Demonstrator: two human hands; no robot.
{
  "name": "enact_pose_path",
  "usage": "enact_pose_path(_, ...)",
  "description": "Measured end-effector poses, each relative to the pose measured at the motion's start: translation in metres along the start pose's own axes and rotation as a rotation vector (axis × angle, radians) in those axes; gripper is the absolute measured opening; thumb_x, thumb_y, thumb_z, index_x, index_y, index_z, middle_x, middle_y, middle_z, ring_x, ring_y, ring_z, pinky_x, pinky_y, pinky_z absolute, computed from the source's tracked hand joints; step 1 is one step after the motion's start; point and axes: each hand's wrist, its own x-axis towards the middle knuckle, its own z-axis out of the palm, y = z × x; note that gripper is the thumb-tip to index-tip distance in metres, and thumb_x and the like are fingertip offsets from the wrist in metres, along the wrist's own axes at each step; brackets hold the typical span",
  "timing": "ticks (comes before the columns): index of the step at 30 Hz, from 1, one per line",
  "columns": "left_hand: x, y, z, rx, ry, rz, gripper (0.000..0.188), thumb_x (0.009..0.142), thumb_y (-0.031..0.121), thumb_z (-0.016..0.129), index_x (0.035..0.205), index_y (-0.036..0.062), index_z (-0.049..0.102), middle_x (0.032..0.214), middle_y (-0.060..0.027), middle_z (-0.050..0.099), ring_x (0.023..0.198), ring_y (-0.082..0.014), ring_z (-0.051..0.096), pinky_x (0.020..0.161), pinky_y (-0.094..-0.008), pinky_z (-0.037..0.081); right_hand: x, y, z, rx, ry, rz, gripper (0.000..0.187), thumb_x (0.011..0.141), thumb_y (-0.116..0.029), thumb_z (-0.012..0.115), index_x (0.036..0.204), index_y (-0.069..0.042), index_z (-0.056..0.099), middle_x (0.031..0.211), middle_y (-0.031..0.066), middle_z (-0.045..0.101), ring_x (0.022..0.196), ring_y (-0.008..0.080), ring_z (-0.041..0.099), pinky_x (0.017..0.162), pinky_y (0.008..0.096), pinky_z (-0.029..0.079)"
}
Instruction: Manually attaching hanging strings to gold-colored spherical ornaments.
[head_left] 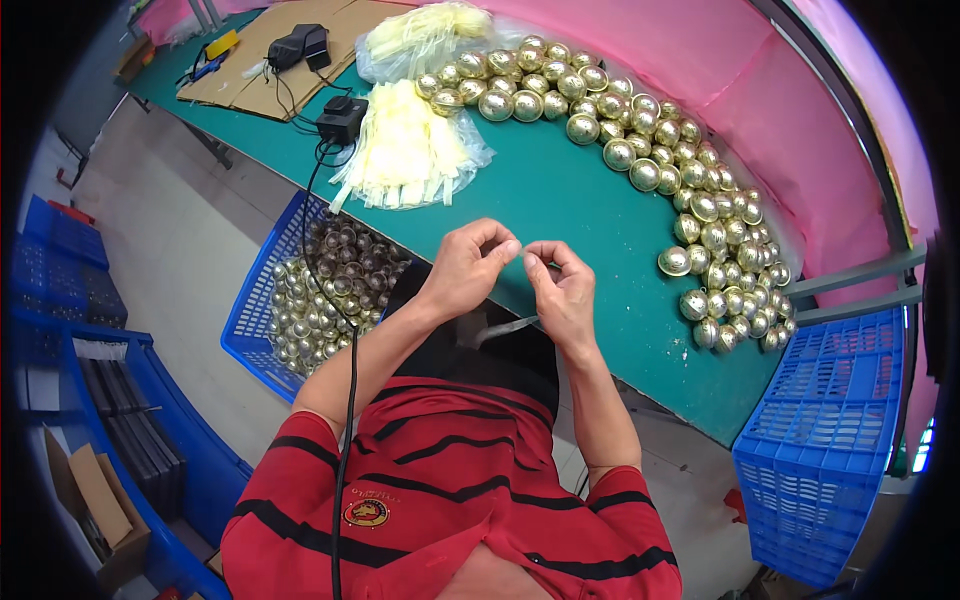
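My left hand (pixel 468 268) and my right hand (pixel 563 298) meet over the front edge of the green table, thumbs and forefingers pinched nearly tip to tip. Whatever is between the left fingertips is too small to make out. From under my right hand a thin pale strip (pixel 508 328) trails to the left, above my lap. Ahead and to the left lies a fanned bundle of pale yellow strips (pixel 405 150) on clear plastic. Shiny gold-coloured metal balls (pixel 645 175), each with a rim, form a long curved band on the table's far and right side.
A blue basket (pixel 243 325) of smaller metal balls stands below the table's left edge, with a black cable (pixel 347 430) hanging across it. Another blue basket (pixel 820 440) is at the right. A second strip bundle (pixel 425 30), black adapter (pixel 342 118) and cardboard (pixel 235 80) lie farther back.
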Motion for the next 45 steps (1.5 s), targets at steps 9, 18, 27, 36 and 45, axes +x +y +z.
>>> enact_pose_path(9,0.009,-0.004,0.023,-0.214,-0.169,-0.164,0.023,0.105,0.021,0.062,0.087,0.0067,0.061,0.074,0.0068,0.05,0.066,-0.0039,0.042,0.059,-0.0234,0.036,-0.005,0.003,-0.014,-0.514,0.28,-0.678,0.016,0.083,0.004,0.079,0.097,-0.003,0.075,0.082,0.0105,0.07,0.068,0.0218,0.066,0.058,0.0321,0.051)
enact_pose_path(18,0.045,0.0,0.081,0.08,-0.371,-0.12,0.02,0.1,0.023,0.068,0.098,0.0038,0.069,0.08,0.0004,0.062,0.071,-0.0089,0.054,0.065,-0.0257,0.044,-0.03,0.019,-0.069,-0.431,0.415,-0.37,0.007,0.087,0.001,0.076,0.094,-0.001,0.075,0.081,0.0052,0.067,0.061,0.0098,0.053,0.053,0.0262,0.041)
enact_pose_path(27,0.105,0.006,0.224,0.534,-0.476,0.665,0.062,0.083,0.011,0.078,0.142,0.015,0.059,0.143,-0.0177,0.055,0.128,-0.0376,0.054,0.108,-0.047,0.045,-0.067,0.059,-0.136,-0.275,0.689,-0.056,0.01,0.09,-0.004,0.074,0.097,0.002,0.076,0.08,0.0041,0.065,0.062,0.0068,0.048,0.056,0.0259,0.04)
enact_pose_path(36,0.118,-0.012,0.218,0.478,-0.506,0.58,0.055,0.08,0.011,0.08,0.131,0.0094,0.061,0.134,-0.0176,0.062,0.116,-0.0404,0.06,0.098,-0.0483,0.05,-0.069,0.066,-0.138,-0.053,0.734,0.034,0.01,0.097,-0.007,0.073,0.099,0.003,0.073,0.078,-0.006,0.063,0.065,-0.0004,0.046,0.056,0.0186,0.035)
enact_pose_path(45,0.059,-0.012,0.095,0.492,-0.362,0.314,0.056,0.078,0.018,0.087,0.127,0.0052,0.064,0.119,-0.0146,0.069,0.112,-0.0315,0.067,0.098,-0.0417,0.052,-0.046,0.053,-0.106,0.028,0.596,0.06,0.009,0.099,-0.007,0.071,0.101,0.002,0.071,0.084,-0.0034,0.065,0.069,0.0008,0.052,0.059,0.0193,0.041)
